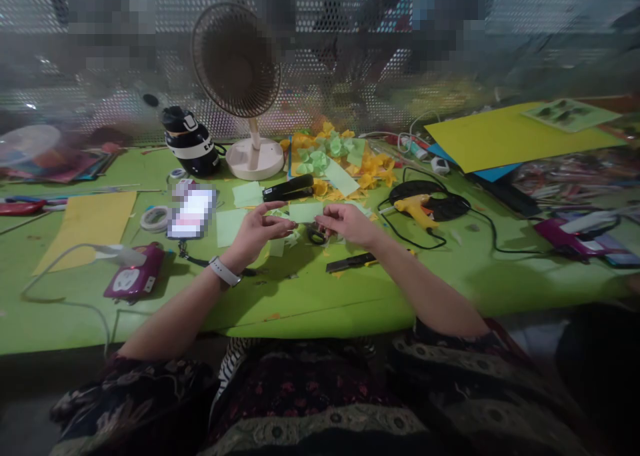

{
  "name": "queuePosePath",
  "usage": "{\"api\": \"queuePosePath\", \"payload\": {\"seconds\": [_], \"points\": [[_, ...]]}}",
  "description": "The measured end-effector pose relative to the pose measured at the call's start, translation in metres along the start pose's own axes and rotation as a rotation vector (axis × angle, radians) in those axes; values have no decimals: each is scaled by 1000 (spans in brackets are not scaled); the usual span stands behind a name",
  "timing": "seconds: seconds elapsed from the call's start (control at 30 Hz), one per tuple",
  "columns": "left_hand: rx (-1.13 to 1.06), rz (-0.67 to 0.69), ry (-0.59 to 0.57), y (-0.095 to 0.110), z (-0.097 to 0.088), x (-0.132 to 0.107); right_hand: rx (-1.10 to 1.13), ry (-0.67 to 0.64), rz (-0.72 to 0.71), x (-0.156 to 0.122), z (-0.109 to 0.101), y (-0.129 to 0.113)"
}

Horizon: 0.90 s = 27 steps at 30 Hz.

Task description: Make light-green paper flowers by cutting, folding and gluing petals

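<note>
My left hand (255, 234), with a white watch band at the wrist, hovers over the table with its fingers stretched and apart. No object shows between them. My right hand (347, 223) is closed in a pinch, and what its fingertips hold is too small to make out. Just under those fingertips are the dark looped handles of scissors (316, 235); I cannot tell whether they touch. Between the hands lie pale green paper scraps (294, 235) and a green paper rectangle (306, 212). Right of them is a black utility knife (350, 263).
Behind the hands are a black stapler (289, 188), orange and green paper flowers (373, 169) and a fan (255, 159). A yellow glue gun (416, 209) with a black cord lies right. Leftward are a lit phone (192, 213), tape roll (155, 219) and dark bottle (193, 146).
</note>
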<state>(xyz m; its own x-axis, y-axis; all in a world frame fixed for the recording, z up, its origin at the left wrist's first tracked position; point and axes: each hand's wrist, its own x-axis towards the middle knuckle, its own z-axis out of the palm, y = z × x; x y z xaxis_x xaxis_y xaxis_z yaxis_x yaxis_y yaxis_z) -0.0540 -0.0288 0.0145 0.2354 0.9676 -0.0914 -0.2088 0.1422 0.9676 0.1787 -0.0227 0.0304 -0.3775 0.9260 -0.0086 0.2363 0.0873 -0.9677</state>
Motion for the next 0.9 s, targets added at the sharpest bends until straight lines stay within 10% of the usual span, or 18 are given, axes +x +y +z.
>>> {"api": "queuePosePath", "payload": {"seconds": [0.9], "points": [[18, 10, -46, -5, 2, 0, 197, -43, 112, 2, 0, 6]]}}
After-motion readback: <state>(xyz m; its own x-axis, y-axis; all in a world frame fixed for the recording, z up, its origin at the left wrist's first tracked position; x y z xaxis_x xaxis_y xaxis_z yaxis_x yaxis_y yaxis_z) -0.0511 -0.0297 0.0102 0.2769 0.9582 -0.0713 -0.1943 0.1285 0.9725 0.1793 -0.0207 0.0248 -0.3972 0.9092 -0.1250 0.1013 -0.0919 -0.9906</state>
